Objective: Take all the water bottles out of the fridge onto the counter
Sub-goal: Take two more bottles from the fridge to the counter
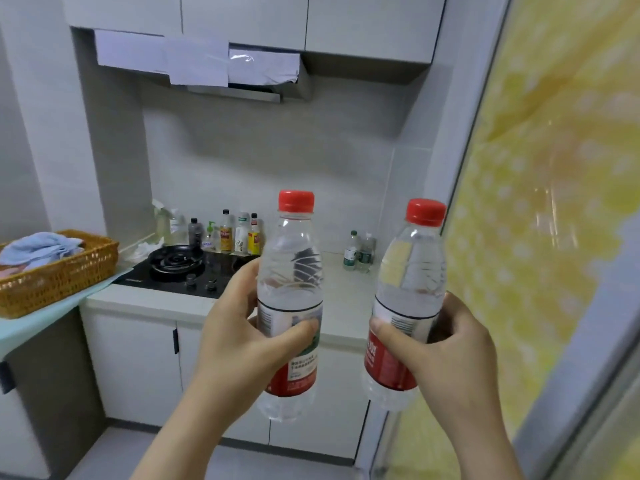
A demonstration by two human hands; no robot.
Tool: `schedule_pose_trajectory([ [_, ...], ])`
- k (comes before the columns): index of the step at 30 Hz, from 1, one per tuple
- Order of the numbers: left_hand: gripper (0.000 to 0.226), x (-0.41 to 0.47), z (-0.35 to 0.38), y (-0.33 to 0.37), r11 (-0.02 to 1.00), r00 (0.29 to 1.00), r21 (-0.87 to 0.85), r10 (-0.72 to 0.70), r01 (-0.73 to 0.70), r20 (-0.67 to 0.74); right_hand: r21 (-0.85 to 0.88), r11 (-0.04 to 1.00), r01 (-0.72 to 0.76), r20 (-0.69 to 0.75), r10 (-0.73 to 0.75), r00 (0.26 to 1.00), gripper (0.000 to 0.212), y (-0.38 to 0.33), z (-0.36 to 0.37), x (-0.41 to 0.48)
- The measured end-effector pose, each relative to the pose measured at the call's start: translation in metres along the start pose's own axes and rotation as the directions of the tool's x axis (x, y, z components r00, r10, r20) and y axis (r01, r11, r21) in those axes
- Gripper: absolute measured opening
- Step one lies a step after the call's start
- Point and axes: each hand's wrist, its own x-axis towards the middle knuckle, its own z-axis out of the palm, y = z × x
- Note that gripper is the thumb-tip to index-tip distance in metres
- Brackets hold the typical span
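Out in front of the white worktop [346, 299], two hands are held up in the air. The left hand [239, 330] has its fingers and thumb wrapped round a first water bottle [291, 271] with a red cap. The right hand [446, 351] grips a second water bottle [412, 268] the same way. Both bottles stand upright, side by side, not touching, and not on the worktop. Two small green-label bottles [358, 252] stand at the back of the worktop. A black stove [175, 259] sits to the left, with sauce bottles [239, 233] behind it. A brown basket [59, 278] holds a blue cloth [41, 245].
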Motion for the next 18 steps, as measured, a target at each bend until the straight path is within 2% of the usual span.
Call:
schedule_pose_trajectory([
  [13,0.057,0.081,-0.04,-0.065,0.997,0.993,-0.075,0.034,-0.026,0.112,-0.084,0.995,-0.056,-0.136,0.044,0.99,0.036,0.014,0.083,0.035],
  [18,0.057,0.106,-0.042,-0.092,0.994,0.991,-0.109,-0.011,0.026,0.135,-0.106,0.989,-0.102,-0.133,0.088,0.987,0.038,0.026,0.105,0.053],
])
